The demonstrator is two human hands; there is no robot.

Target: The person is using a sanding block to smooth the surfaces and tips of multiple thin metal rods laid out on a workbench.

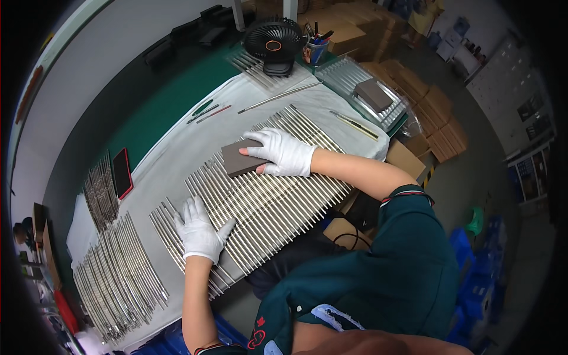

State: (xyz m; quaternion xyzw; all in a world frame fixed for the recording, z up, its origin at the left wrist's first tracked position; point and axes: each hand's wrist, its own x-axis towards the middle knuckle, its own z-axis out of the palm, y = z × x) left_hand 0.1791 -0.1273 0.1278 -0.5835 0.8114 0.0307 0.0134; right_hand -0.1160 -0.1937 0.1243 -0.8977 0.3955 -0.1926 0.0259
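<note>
A row of slim silver metal rods (269, 207) lies side by side on a white cloth (168, 142) in front of me. My right hand (285, 152), in a white glove with bare fingertips, grips a grey-brown rectangular block (241, 158). It looks like a sanding sponge and rests on the upper part of the rods. Gloved as well, my left hand (201, 232) is spread flat over the rods toward the left of the row, thumb apart, holding nothing. The rods under both hands and under the block are hidden.
Another batch of rods (121, 275) lies at the left, near a red-edged phone (122, 173). At the back stand a black fan (274, 44) and a pen cup (315, 50). A second block (373, 96) sits on a clear ridged tray (340, 74). Cardboard boxes (435, 121) are stacked beyond.
</note>
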